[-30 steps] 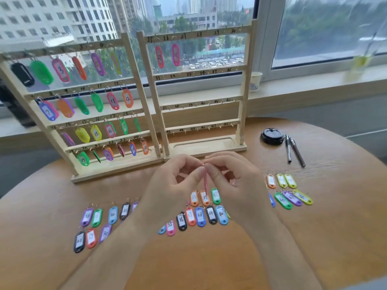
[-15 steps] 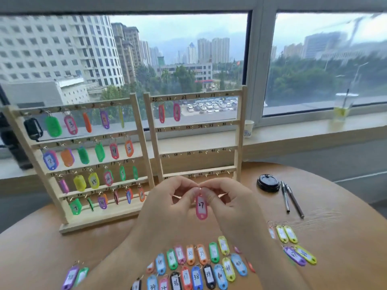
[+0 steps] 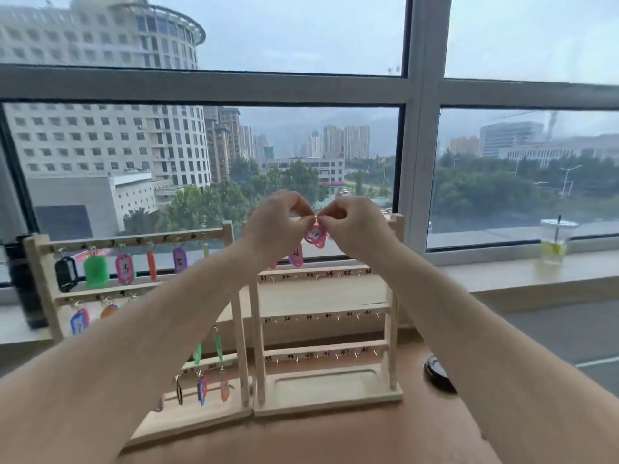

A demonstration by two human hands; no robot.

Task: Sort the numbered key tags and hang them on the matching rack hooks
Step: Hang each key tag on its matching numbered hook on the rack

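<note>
A pink key tag [image 3: 315,234] hangs between my two hands at the top rail of the right wooden rack [image 3: 326,393]. My left hand [image 3: 274,222] and my right hand [image 3: 355,224] both pinch the tag's ring with curled fingers. Another pink tag [image 3: 296,256] hangs just below on that top rail, partly behind my left wrist. The left wooden rack [image 3: 43,262] carries several coloured tags, among them a black one [image 3: 65,274], a green one [image 3: 95,271] and a purple one [image 3: 179,259]. My forearms hide much of the left rack.
A black lid [image 3: 438,375] lies on the round wooden table [image 3: 335,437] right of the racks. A plastic cup with a straw [image 3: 555,241] stands on the window sill at right. A dark bottle [image 3: 23,283] stands at far left. The lower rails of the right rack show bare hooks.
My hands rose from above the table to the right rack's top rail, carrying the pink tag. My view tilted up, so the loose tags on the table left the frame.
</note>
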